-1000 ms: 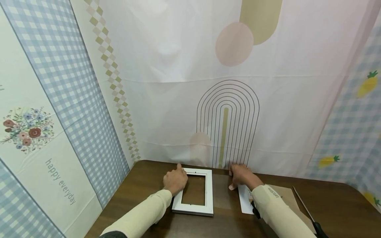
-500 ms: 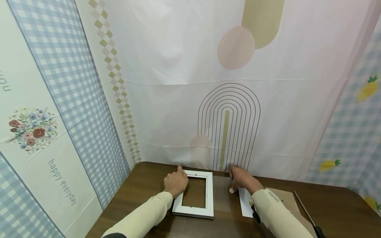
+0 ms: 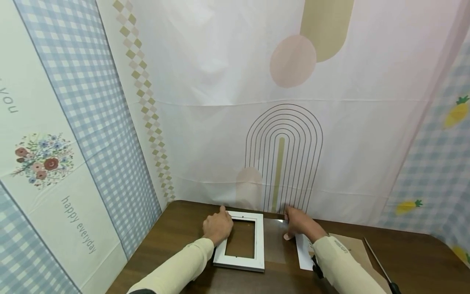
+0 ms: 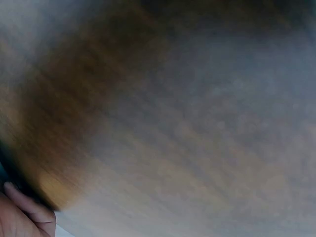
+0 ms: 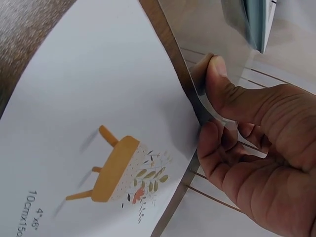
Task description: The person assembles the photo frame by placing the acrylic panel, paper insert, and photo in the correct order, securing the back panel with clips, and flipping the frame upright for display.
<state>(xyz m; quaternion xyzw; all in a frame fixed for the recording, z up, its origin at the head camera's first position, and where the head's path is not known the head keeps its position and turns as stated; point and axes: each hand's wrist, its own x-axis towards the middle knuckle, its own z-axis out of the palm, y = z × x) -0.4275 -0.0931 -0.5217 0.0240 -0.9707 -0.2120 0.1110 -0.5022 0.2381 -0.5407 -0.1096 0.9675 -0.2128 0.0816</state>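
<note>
A white picture frame (image 3: 259, 241) lies on the brown table, its opening showing the wood. My left hand (image 3: 218, 226) grips the frame's left side; the left wrist view catches only a few of its fingers (image 4: 34, 210), and the rest is blurred. To the right of the frame is a clear sheet (image 3: 274, 243), flat and see-through. My right hand (image 3: 299, 223) pinches the sheet's edge, thumb (image 5: 229, 98) on one face and curled fingers behind. Beside that hand lies a white paper insert (image 3: 304, 255) printed with a flower-pot picture, partly hidden by the sleeve in the head view.
A brown backing board (image 3: 354, 247) lies under and beyond the right forearm. Farther right rests a screwdriver (image 3: 380, 263) with a long shaft and black handle. A patterned cloth (image 3: 205, 143) hangs directly behind the table's far edge.
A bright glint now shows at the clear sheet's far corner by my right hand. Both hands keep nearly the same place; the head view has shifted slightly.
</note>
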